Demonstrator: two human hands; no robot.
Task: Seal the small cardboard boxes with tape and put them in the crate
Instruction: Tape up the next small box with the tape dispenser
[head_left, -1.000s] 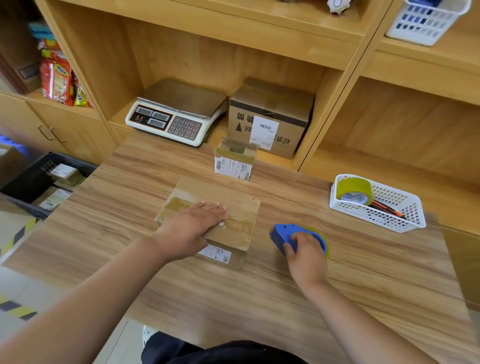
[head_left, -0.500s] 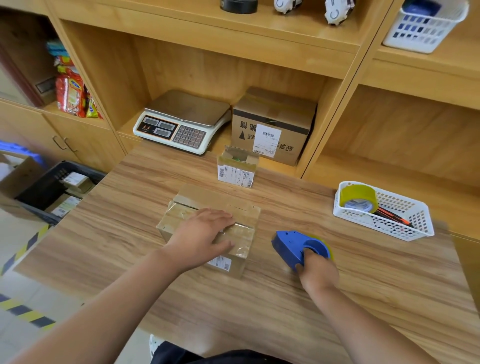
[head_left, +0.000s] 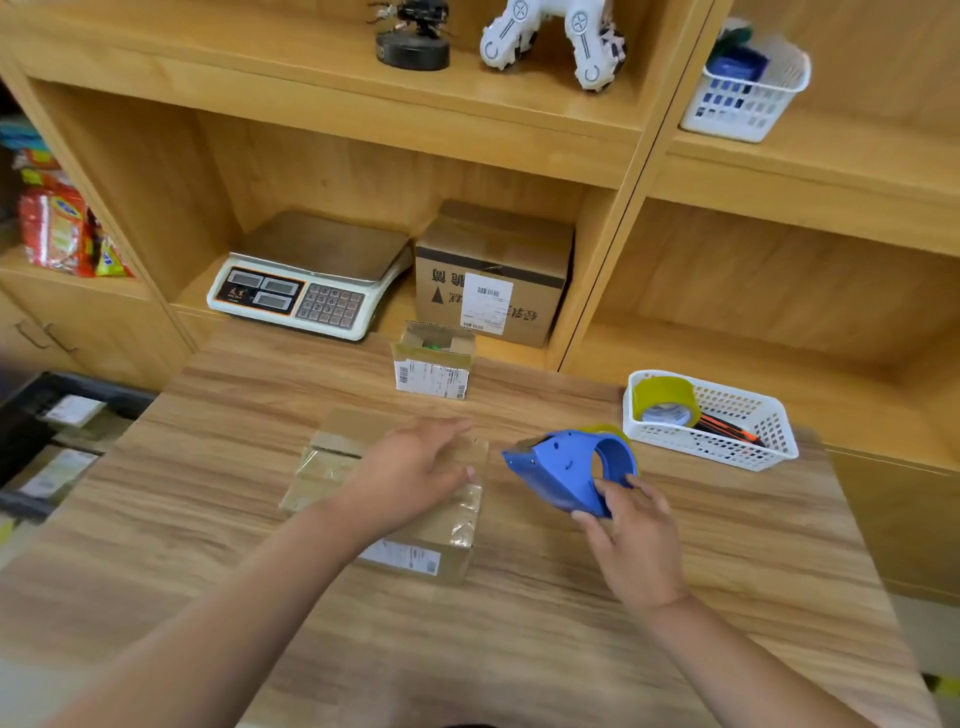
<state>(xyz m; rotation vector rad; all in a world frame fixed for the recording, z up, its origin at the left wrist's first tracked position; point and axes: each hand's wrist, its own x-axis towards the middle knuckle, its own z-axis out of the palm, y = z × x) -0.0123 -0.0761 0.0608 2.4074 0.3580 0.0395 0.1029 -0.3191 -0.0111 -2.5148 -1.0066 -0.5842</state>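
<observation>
A taped cardboard box (head_left: 332, 462) lies in the middle of the wooden table (head_left: 519, 623). My left hand (head_left: 410, 478) rests flat on its top, fingers spread. To its right stands a blue tape dispenser (head_left: 566, 473) with yellowish tape; my right hand (head_left: 634, 540) touches its near side with thumb and fingertips. A smaller box (head_left: 434, 361) with open flaps and a shipping label stands at the table's far edge. The dark crate (head_left: 57, 441) at the far left, below table height, holds labelled boxes.
A white basket (head_left: 727, 441) with a tape roll (head_left: 665, 402) and pens sits at the table's right. On the shelf behind stand a weighing scale (head_left: 311, 280) and a larger cardboard box (head_left: 493, 275). Snack packets (head_left: 57, 228) fill the left shelf.
My right hand slid back off the dispenser's top to its near side. My left hand stays on the box, fingers now stretched further across. The camera tilted up.
</observation>
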